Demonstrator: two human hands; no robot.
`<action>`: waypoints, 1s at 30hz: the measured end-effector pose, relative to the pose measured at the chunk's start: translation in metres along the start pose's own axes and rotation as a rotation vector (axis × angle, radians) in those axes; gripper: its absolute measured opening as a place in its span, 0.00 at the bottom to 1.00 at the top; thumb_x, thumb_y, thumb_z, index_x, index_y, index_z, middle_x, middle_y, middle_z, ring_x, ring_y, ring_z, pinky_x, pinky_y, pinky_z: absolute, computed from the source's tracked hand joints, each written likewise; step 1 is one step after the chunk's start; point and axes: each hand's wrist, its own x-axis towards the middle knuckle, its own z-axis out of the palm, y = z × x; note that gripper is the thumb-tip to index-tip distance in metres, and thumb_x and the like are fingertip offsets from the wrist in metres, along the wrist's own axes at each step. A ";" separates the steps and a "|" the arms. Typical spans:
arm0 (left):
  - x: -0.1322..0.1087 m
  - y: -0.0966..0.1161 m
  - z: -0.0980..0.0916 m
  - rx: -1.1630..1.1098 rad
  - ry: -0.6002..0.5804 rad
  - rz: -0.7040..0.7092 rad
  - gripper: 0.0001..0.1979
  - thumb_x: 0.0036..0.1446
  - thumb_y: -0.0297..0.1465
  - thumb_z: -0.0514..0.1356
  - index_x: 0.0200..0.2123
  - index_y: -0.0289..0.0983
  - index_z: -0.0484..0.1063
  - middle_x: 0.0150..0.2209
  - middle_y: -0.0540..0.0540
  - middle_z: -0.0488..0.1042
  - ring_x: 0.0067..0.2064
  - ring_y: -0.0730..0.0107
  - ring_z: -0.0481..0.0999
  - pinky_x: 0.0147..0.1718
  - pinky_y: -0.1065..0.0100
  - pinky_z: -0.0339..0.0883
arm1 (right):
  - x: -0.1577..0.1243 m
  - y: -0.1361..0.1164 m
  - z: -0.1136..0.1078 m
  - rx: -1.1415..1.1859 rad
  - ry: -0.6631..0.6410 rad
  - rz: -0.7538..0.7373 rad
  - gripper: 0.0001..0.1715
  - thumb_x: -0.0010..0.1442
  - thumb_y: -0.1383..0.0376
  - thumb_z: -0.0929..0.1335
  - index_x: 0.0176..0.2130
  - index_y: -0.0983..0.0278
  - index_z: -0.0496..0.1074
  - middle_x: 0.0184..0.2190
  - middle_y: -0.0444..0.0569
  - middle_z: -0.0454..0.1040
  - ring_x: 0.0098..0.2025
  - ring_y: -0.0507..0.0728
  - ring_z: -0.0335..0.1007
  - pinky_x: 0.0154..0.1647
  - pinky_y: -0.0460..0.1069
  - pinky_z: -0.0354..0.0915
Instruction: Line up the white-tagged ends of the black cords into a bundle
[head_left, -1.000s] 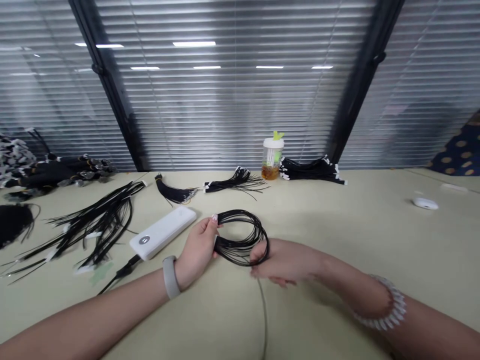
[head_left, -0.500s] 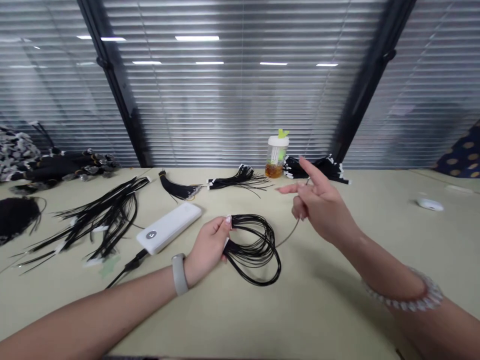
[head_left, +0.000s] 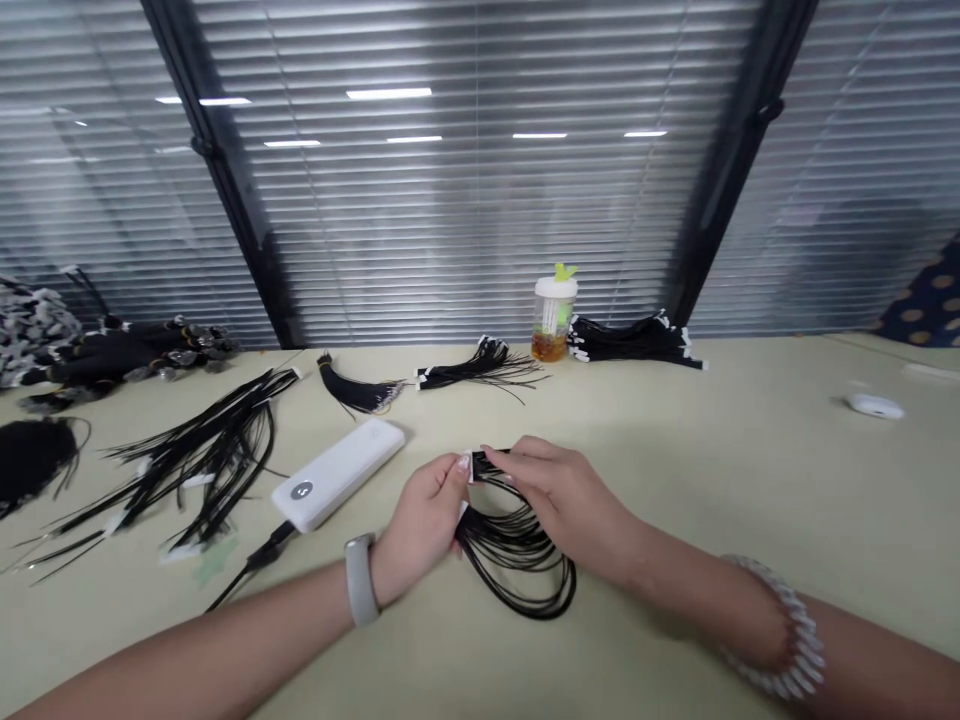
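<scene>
My left hand (head_left: 421, 520) grips the white-tabbed ends of a looped bundle of thin black cables (head_left: 517, 570) at the middle of the pale table (head_left: 675, 480). My right hand (head_left: 562, 498) reaches over from the right, its fingers lying across the top of the same bundle beside my left fingertips. The loop hangs down toward me below both hands. The hands hide the cable ends, and my right thumb does not show. A grey wristband (head_left: 361, 580) sits on my left wrist, and a white beaded bracelet (head_left: 780, 630) on my right.
A white power bank (head_left: 337, 475) with a black plug and cable lies left of my hands. Loose black cable bundles (head_left: 195, 460) spread further left, and more bundles (head_left: 480, 365) lie along the back, near a lidded plastic cup (head_left: 553, 320). Window blinds stand behind.
My right hand has come back from the upper right onto the bundle. The loop now hangs lower and narrower, and the thin grey wire no longer shows.
</scene>
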 end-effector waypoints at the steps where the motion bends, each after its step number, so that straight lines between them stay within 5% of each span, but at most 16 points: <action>1: 0.000 0.000 0.000 0.000 -0.004 0.002 0.21 0.55 0.49 0.50 0.21 0.38 0.57 0.12 0.57 0.56 0.12 0.78 0.56 0.11 0.74 0.51 | 0.000 0.000 0.001 0.030 0.023 0.038 0.17 0.62 0.71 0.59 0.46 0.61 0.70 0.30 0.46 0.69 0.31 0.52 0.64 0.33 0.46 0.61; 4: -0.001 0.000 0.001 -0.004 -0.014 0.022 0.21 0.55 0.48 0.50 0.21 0.38 0.57 0.12 0.57 0.56 0.12 0.77 0.56 0.11 0.74 0.50 | -0.003 0.000 0.005 0.074 0.120 0.151 0.07 0.58 0.70 0.64 0.32 0.63 0.72 0.25 0.43 0.71 0.28 0.50 0.65 0.31 0.45 0.59; 7: -0.001 0.001 0.001 0.008 -0.014 0.022 0.21 0.55 0.48 0.50 0.21 0.38 0.57 0.12 0.57 0.56 0.12 0.77 0.55 0.11 0.74 0.49 | -0.005 0.001 0.009 0.061 0.166 0.173 0.08 0.56 0.70 0.65 0.25 0.64 0.68 0.22 0.42 0.69 0.25 0.49 0.62 0.28 0.45 0.56; 30: -0.009 -0.001 -0.001 0.369 -0.004 0.236 0.17 0.60 0.38 0.47 0.21 0.37 0.58 0.19 0.53 0.59 0.23 0.74 0.58 0.23 0.72 0.52 | -0.010 0.001 0.005 0.046 0.071 0.138 0.10 0.59 0.70 0.61 0.26 0.65 0.65 0.25 0.43 0.66 0.28 0.49 0.60 0.29 0.45 0.53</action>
